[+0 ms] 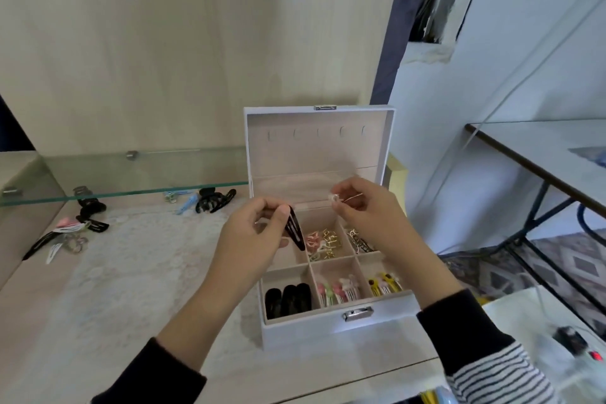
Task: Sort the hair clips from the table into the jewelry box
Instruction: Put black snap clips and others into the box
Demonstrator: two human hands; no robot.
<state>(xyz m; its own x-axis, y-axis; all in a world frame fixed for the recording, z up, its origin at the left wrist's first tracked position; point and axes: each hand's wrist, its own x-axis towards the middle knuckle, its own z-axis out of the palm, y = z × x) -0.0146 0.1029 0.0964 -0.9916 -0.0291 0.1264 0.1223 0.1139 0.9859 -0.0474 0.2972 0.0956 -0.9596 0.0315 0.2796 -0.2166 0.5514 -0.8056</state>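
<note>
An open white jewelry box (331,330) stands on the table with its lid upright. Its front compartments hold black snap clips (288,300), pink and green clips (339,293) and yellow clips (384,284); gold and pink pieces (323,241) lie in the back row. My left hand (254,239) pinches a black snap clip (295,231) that hangs over the box's back left compartment. My right hand (364,207) holds a thin gold pin with a white end (342,198) above the box. More clips (70,231) lie at the table's left, and black claw clips (214,200) sit under the glass shelf.
A glass shelf (124,192) runs along the back left above the table. A lace mat (141,259) covers the table's middle. To the right stands a grey table on a black metal frame (541,154); a power strip with a red switch (580,346) lies at the lower right.
</note>
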